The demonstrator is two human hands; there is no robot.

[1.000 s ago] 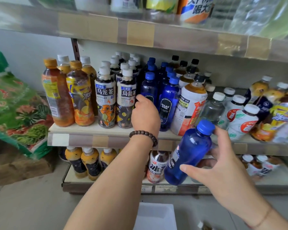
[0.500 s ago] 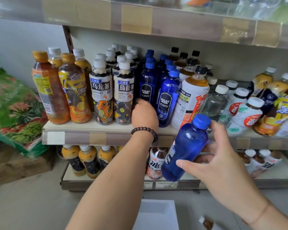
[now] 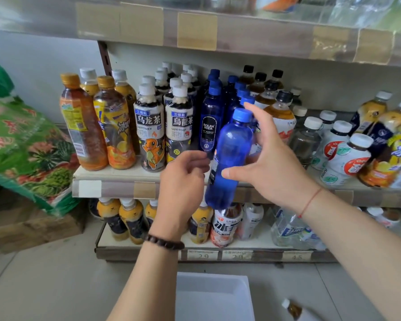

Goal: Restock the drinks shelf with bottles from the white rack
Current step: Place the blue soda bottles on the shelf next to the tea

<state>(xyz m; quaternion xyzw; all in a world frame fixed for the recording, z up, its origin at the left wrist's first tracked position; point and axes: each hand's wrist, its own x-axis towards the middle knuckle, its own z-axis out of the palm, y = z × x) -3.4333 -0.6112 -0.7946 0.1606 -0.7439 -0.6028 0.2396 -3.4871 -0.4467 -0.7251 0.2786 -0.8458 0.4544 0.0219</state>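
Note:
My right hand (image 3: 271,167) holds a blue soda bottle (image 3: 229,158) with a blue cap, nearly upright, in front of the middle shelf (image 3: 116,188). Rows of matching blue soda bottles (image 3: 210,126) stand on that shelf just behind it. My left hand (image 3: 183,181), with a dark bead bracelet, hovers just left of the held bottle with curled fingers and holds nothing. The white rack (image 3: 213,297) sits on the floor below, between my arms.
Oolong tea bottles (image 3: 148,130) and orange tea bottles (image 3: 83,126) fill the shelf's left side; white and yellow bottles (image 3: 347,158) crowd the right. A lower shelf (image 3: 218,253) holds more drinks. A green printed bag (image 3: 21,147) lies left. A small bottle (image 3: 294,311) lies by the rack.
My left hand has pulled back off the shelf and down toward me. My right hand has lifted the blue bottle up and left, closer to the blue row.

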